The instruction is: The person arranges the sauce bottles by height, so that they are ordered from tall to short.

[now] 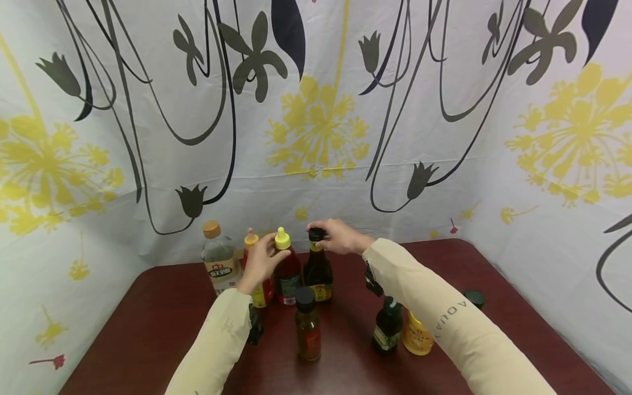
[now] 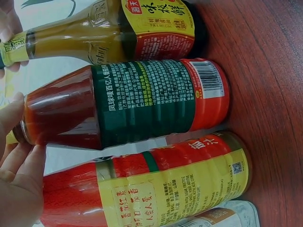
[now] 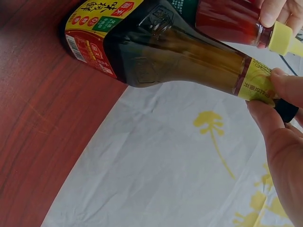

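Observation:
My left hand (image 1: 259,262) grips a red sauce bottle (image 1: 287,274) just below its yellow nozzle cap, thumb on one side and fingers on the other. This bottle has a green label (image 2: 144,101) and stands upright at the back of the table. Right beside it is a dark soy sauce bottle (image 1: 318,271) with a yellow and red label. My right hand (image 1: 342,236) pinches its neck by the black cap (image 3: 286,109), thumb and fingers on opposite sides. A ketchup bottle (image 2: 175,184) with an orange tip stands left of the red sauce bottle, partly behind my left hand.
A clear bottle with an orange cap (image 1: 220,263) ends the back row at left. In front stands a small black-capped bottle (image 1: 308,332). Near my right sleeve are a dark green bottle (image 1: 387,329), a yellow container (image 1: 417,337) and a green lid (image 1: 474,298). Patterned cloth (image 1: 316,203) hangs behind.

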`<state>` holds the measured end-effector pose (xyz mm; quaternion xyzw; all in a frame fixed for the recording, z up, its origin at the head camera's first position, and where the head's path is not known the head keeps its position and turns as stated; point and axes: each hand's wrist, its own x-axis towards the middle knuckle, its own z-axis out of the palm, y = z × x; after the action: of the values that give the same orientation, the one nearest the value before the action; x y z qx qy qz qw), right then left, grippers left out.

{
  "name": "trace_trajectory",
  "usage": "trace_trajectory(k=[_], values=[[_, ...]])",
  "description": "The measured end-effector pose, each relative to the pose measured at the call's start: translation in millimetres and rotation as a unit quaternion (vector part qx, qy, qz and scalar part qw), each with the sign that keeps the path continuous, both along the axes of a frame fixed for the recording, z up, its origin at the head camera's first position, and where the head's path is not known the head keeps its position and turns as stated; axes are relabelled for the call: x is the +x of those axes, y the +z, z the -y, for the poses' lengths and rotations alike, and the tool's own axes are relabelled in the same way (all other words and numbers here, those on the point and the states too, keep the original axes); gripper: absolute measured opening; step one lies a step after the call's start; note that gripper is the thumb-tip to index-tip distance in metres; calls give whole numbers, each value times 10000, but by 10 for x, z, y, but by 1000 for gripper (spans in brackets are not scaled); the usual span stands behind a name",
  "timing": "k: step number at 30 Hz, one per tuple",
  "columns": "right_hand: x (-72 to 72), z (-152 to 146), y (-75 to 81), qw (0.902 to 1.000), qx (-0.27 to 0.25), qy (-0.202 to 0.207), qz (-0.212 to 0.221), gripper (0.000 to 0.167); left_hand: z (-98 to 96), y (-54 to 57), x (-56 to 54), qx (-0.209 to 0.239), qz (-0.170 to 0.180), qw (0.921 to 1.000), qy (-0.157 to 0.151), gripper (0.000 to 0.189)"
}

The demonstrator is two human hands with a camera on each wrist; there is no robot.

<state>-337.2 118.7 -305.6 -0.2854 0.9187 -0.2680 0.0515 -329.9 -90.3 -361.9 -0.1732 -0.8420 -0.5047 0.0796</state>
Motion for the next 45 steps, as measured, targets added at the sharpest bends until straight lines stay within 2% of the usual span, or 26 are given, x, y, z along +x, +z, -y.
trace_trajectory(k=[15,19,22,26,31,34,37,41,45], values=[[30,1,33,9981,-164,-266,535,44,-44,2,35,-6,-34,10000,-61,51],[38,-2,54,9987,20,-299,419,48,-55,15,42,-135,-73,9999,-19,51],[40,-15,58,9992,120,-284,255,53,-69,17,52,-215,-167,9996,92,49],[52,-49,79,9995,-39,-255,178,57,-107,5,66,-400,-265,9981,385,49],[70,-110,131,9998,-133,-135,102,57,-135,11,86,-497,-181,9964,661,51],[98,-153,177,9998,-133,-70,93,56,-117,44,116,-545,-116,9965,629,53],[141,-206,234,9999,-119,-24,105,56,-75,83,161,-539,-214,9971,500,56],[221,-293,323,9997,-148,67,160,56,2,143,246,-229,-491,9981,278,59],[321,-402,387,9992,-266,242,185,55,77,176,331,-73,-773,9968,186,57]])
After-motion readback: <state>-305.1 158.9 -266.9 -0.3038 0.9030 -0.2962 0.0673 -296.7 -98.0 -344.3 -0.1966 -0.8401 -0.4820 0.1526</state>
